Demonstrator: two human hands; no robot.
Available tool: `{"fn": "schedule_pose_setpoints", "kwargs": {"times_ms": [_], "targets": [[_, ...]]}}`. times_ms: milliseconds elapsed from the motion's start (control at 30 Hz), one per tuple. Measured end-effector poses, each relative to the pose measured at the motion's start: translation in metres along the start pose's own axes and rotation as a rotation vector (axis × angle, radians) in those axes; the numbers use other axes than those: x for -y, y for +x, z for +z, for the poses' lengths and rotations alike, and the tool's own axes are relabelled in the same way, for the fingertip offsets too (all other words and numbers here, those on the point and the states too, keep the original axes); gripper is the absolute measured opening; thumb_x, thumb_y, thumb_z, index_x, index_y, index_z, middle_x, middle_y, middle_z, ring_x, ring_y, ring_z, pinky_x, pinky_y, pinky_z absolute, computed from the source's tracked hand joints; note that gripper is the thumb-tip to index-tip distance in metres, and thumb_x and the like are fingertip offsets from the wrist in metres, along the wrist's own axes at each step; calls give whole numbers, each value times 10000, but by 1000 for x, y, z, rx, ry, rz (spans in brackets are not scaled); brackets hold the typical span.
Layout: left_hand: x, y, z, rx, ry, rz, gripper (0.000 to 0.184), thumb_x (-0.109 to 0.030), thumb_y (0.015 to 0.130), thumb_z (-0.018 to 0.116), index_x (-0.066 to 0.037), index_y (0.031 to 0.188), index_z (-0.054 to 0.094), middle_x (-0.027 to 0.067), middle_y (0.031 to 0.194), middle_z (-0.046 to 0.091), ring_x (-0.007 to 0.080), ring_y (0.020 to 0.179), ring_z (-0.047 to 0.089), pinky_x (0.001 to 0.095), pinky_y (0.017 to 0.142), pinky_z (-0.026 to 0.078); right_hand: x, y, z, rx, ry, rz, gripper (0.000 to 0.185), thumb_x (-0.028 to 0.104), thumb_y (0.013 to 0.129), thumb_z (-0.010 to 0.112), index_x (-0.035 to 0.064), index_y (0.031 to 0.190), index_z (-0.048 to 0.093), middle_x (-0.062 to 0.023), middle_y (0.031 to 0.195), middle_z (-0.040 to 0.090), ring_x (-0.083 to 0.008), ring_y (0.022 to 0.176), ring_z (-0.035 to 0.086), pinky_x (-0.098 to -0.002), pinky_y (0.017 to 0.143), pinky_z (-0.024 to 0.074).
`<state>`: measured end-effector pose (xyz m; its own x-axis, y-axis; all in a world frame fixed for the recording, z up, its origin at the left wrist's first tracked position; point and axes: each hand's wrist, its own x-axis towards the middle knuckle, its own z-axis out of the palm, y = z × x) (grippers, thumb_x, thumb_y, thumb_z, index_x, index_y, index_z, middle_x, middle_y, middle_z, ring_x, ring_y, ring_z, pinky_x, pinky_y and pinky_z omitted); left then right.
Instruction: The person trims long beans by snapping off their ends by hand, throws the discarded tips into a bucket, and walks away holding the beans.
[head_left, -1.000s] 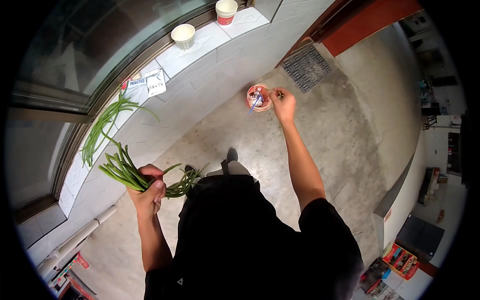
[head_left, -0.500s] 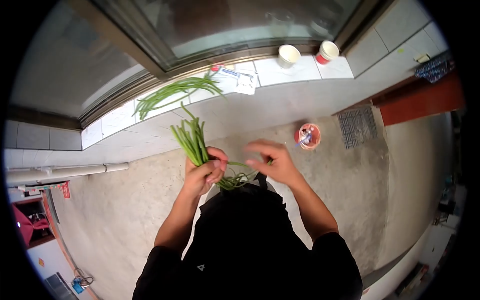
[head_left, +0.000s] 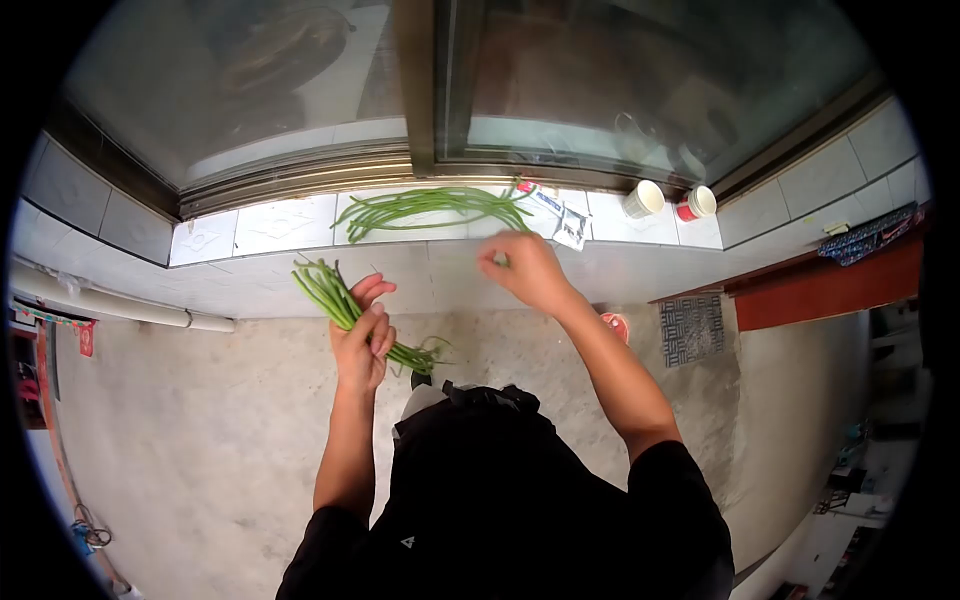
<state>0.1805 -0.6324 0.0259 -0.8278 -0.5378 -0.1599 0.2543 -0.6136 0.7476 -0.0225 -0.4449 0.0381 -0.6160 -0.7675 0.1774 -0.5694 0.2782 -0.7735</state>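
Note:
My left hand (head_left: 362,345) is wrapped round a bunch of long, thin green stalks that look like garlic scapes (head_left: 322,290). The thicker ends fan out to the upper left, and the thin curling tips hang out below the hand. Slightly blurred, my right hand (head_left: 525,268) is raised just in front of the window ledge, its fingers curled together. A small bit of green shows between them; the rest is hidden. Behind it, a loose pile of garlic scapes (head_left: 420,207) lies along the tiled ledge (head_left: 285,222).
Beside the pile lie a white-and-silver packet (head_left: 570,228) and a small red item (head_left: 524,186). Two paper cups, one white (head_left: 645,198) and one red-and-white (head_left: 697,203), stand further right. On the concrete floor are a red bucket (head_left: 617,326), partly behind my forearm, and a grey mat (head_left: 692,330).
My right hand has moved from beside the bunch up to the ledge, its fingers now curled in. The left hand still holds the bunch, now further left. The view has turned and shifted.

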Motion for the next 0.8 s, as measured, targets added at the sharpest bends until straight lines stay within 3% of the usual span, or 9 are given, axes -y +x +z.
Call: {"fn": "schedule_pose_setpoints", "kwargs": {"times_ms": [167,400,600,700,767,800], "targets": [[-12,-1,-57,-19,14,-11,296,18,931,526,55,1225,543,139,1091,621,43,451,329,189,397,263,-18,86,49,-128,-415,-105,67,125,820,690,80,852,727,-92,920,668,-324,797,671,-440,707,537],[-16,-8,-101,-73,-9,-114,217,28,928,542,53,1135,603,131,1007,620,45,431,340,197,390,270,-42,131,88,-67,-608,-36,91,155,821,695,81,862,730,-87,1034,653,-327,852,676,-460,730,556],[-20,0,-118,-55,3,-166,209,50,921,550,48,1117,621,134,976,639,47,423,347,212,393,279,-28,119,77,-131,-538,13,138,176,850,692,48,884,729,-111,1028,651,-347,857,672,-466,761,544],[-21,10,-120,-27,32,-178,203,50,921,550,47,1111,623,131,942,632,47,419,341,216,395,275,-12,118,58,-253,-355,53,198,203,906,658,18,872,724,-144,965,657,-357,823,658,-454,740,522],[-19,17,-120,-14,25,-193,196,44,925,552,47,1108,623,128,923,628,46,417,338,219,394,270,12,117,34,-271,-166,56,293,243,969,601,0,855,718,-148,847,645,-307,771,641,-417,702,494],[-18,19,-120,-4,23,-206,189,38,929,555,48,1104,624,125,903,625,45,414,335,221,394,266,45,115,22,-269,-11,224,410,289,1017,537,-15,802,709,-113,762,622,-201,648,567,-338,624,440]]}}
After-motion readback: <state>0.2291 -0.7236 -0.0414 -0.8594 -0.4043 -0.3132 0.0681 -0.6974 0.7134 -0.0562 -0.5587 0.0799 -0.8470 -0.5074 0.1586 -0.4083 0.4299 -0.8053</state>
